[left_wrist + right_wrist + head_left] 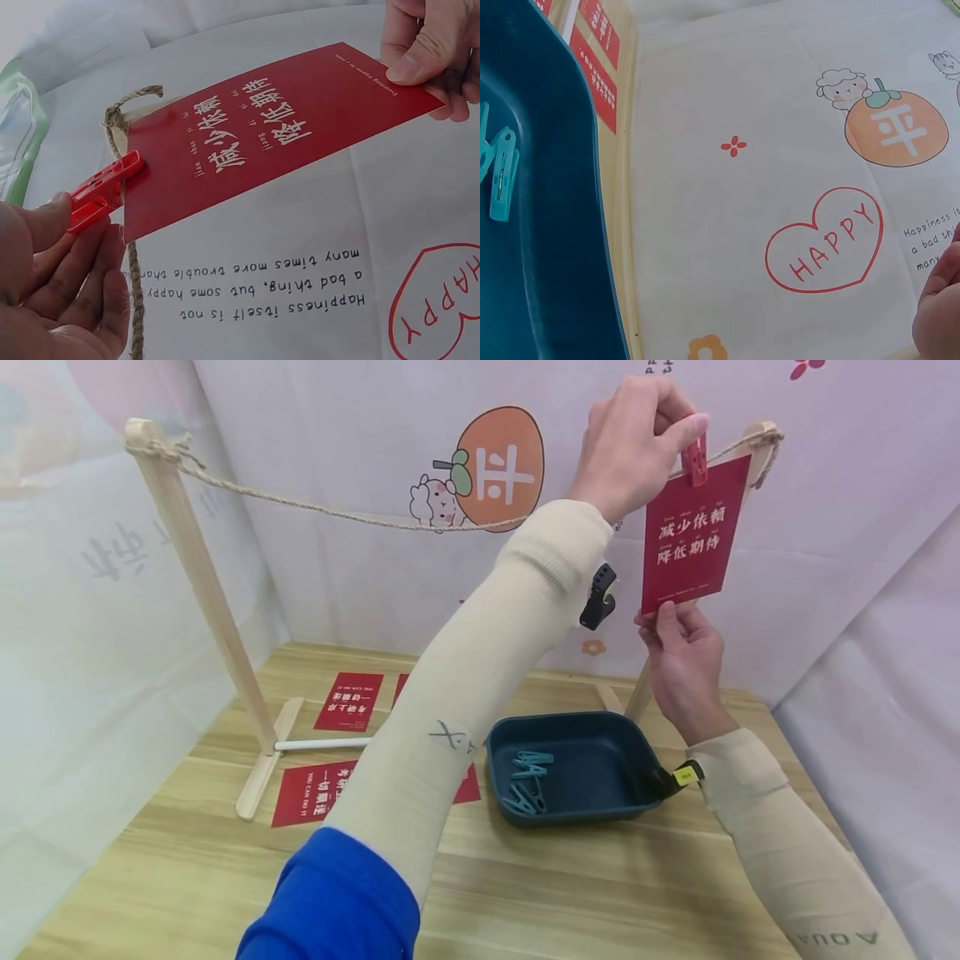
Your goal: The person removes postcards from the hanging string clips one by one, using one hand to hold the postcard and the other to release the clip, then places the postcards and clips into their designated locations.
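Observation:
A red card [693, 539] with white Chinese characters hangs at the right end of a twine line [322, 512]. My left hand [630, 443] pinches a red clothespin [696, 460] whose tip sits over the card's top edge, at the twine. In the left wrist view the clothespin [105, 191] overlaps the card's edge beside the twine [135, 300]. With thumb and fingers, my right hand [682, 660] pinches the card's bottom edge. Only part of a hand [939, 307] shows at the right border of the right wrist view.
Wooden posts [202, 577] hold up the twine. A dark teal bin [570, 722] with several teal clothespins [531, 764] stands below my right hand. More red cards [348, 702] lie on the wooden table [187, 868] near a white rod [322, 744]. Printed cloth [337, 577] hangs behind.

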